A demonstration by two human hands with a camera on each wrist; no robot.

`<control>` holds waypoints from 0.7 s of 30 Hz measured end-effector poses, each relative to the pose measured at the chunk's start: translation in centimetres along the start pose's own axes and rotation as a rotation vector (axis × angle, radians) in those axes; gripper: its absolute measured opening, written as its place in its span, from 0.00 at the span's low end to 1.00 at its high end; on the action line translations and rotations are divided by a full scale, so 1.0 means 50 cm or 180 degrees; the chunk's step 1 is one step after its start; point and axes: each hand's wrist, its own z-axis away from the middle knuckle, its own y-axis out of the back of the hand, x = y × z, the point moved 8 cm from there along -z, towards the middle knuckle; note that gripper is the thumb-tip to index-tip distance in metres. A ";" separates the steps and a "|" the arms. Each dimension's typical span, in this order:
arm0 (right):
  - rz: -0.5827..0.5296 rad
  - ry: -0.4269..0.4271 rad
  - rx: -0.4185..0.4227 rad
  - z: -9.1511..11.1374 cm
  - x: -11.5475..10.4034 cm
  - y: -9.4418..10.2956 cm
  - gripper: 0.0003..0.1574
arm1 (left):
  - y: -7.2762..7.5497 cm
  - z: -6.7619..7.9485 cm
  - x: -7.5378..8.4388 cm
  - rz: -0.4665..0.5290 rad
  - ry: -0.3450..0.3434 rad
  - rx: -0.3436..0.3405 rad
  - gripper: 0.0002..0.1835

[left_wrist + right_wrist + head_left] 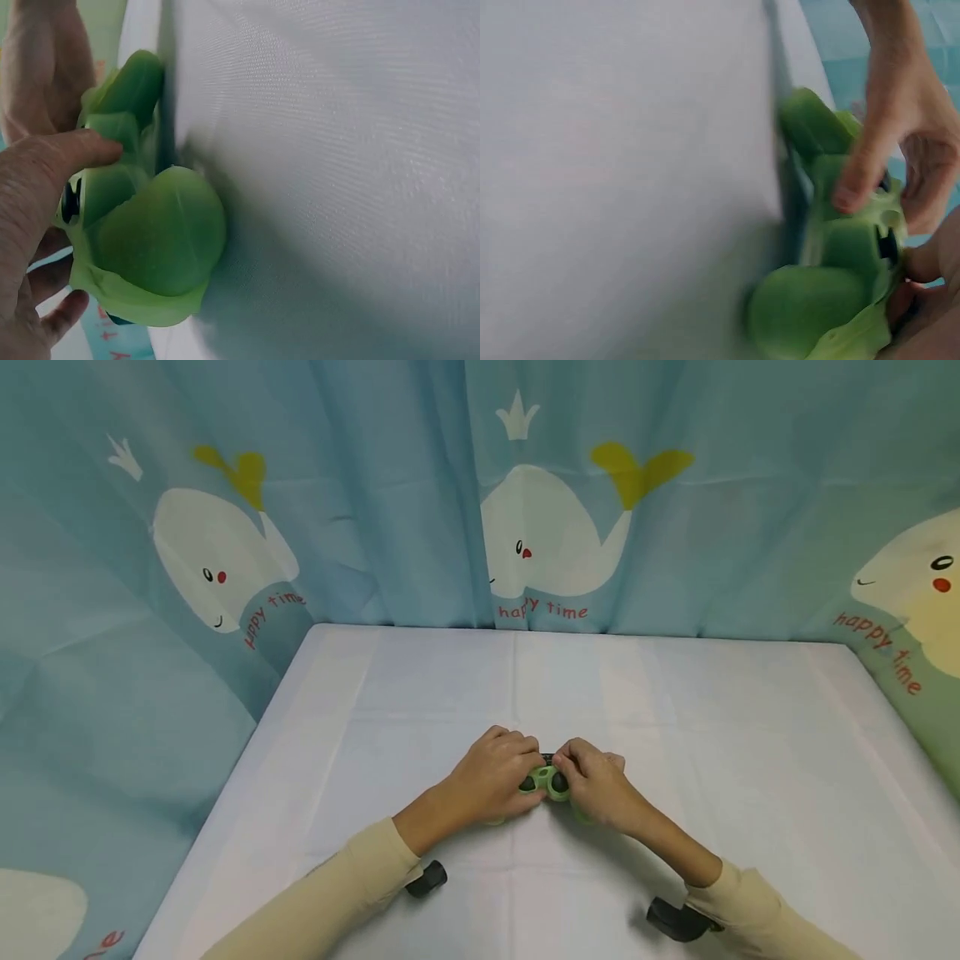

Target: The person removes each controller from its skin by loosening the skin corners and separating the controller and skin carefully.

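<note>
A game controller [542, 779] in a soft green cover [169, 236] sits low over the middle of the white table, its black thumbsticks showing through the round openings. My left hand [497, 774] grips its left side, thumb pressed along the near edge and fingers over the far side. At the opposite end, my right hand [602, 787] pinches the cover near the top right, beside the right thumbstick. In the right wrist view the green grips [806, 307] hang down toward the table, and black parts peek out through gaps in the cover. My right palm hides much of that side.
A white cloth [675, 718] with fold lines covers the table. Blue curtains [420, 493] printed with whales stand along its back and sides. Black wrist devices [678, 920] hang beneath both beige sleeves [352, 881], close over the tabletop.
</note>
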 end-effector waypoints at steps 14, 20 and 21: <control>-0.0656 0.0445 -0.0295 0.007 -0.001 -0.007 0.09 | 0.005 -0.003 0.017 -0.0481 0.0120 0.0115 0.10; 0.0313 0.1846 0.0524 0.050 -0.045 0.007 0.09 | 0.002 -0.001 0.013 -0.0458 0.0244 0.0058 0.10; 0.0572 0.2053 0.0662 0.058 -0.052 0.005 0.12 | 0.001 0.001 0.012 -0.0469 0.0262 0.0047 0.10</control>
